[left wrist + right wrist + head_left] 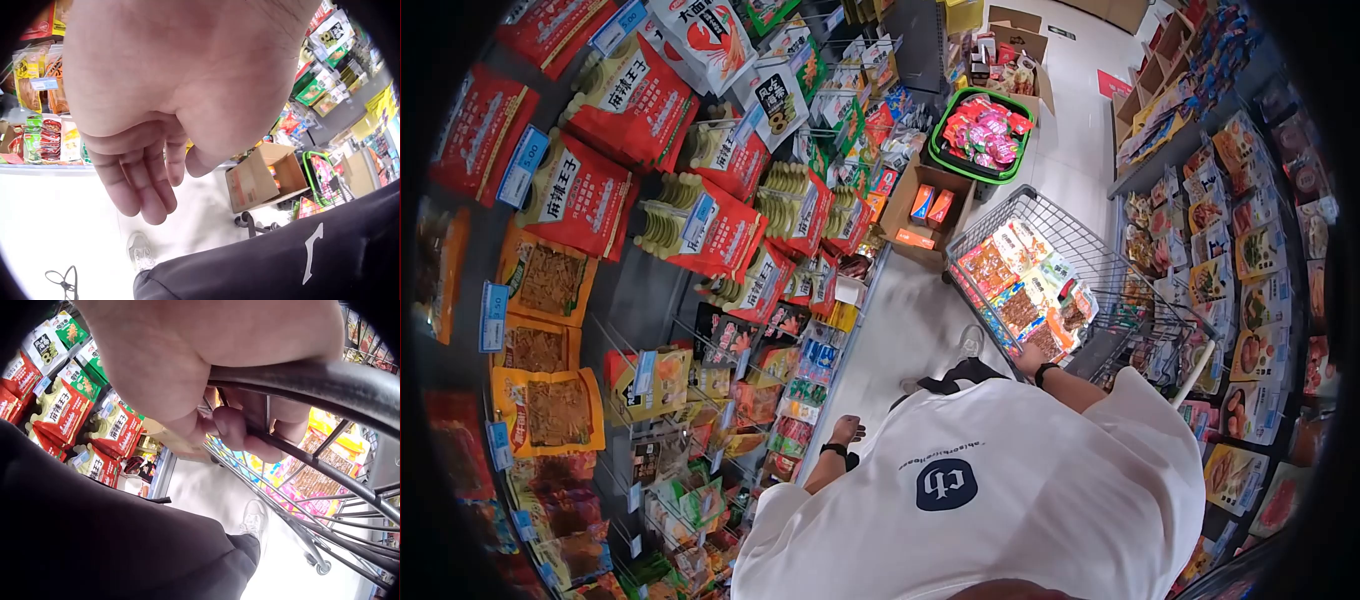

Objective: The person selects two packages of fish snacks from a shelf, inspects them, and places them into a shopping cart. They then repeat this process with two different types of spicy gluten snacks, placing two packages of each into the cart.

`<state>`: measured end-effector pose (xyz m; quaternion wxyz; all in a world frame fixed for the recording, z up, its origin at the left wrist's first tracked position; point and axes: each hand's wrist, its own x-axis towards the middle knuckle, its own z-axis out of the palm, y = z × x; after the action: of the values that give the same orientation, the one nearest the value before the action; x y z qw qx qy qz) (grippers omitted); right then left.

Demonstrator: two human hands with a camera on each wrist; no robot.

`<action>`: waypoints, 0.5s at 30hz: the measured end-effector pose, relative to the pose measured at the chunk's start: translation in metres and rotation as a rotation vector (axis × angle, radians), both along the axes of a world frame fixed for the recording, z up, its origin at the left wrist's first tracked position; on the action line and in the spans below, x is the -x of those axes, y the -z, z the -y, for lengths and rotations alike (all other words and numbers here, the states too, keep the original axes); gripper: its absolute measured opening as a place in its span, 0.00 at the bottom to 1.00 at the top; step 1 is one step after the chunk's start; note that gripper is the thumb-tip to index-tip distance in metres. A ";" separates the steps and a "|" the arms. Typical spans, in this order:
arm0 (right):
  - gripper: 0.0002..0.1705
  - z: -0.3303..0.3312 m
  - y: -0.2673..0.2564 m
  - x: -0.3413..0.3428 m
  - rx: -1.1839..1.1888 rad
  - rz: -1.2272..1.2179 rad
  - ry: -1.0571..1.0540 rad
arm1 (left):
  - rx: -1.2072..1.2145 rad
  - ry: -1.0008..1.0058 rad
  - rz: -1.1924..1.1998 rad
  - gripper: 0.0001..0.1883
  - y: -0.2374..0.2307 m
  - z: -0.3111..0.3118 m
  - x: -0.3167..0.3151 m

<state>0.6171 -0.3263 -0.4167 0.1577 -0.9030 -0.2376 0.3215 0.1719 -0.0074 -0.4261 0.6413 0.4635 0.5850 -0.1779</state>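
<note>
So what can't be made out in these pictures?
Right wrist view: top of the right hand on the shopping cart, cut off by the top edge.
Head view: anything under the cart's upper packets, hidden by them.
Head view: fine print on the price tags, too small.
Left wrist view: part of the inside of the cardboard box, behind its flap.

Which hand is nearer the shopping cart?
Right. The right hand is curled round the shopping cart's top rail; the left hand hangs loose to the cart's left, not touching it.
</note>
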 end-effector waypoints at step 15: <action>0.19 0.006 -0.044 0.039 -0.072 -0.084 -0.119 | 0.038 0.245 -0.032 0.15 0.017 0.008 0.019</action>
<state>0.5784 -0.3328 -0.3729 0.1805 -0.8666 -0.2955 0.3593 0.1529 -0.0155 -0.4434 0.6140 0.5162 0.5308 -0.2735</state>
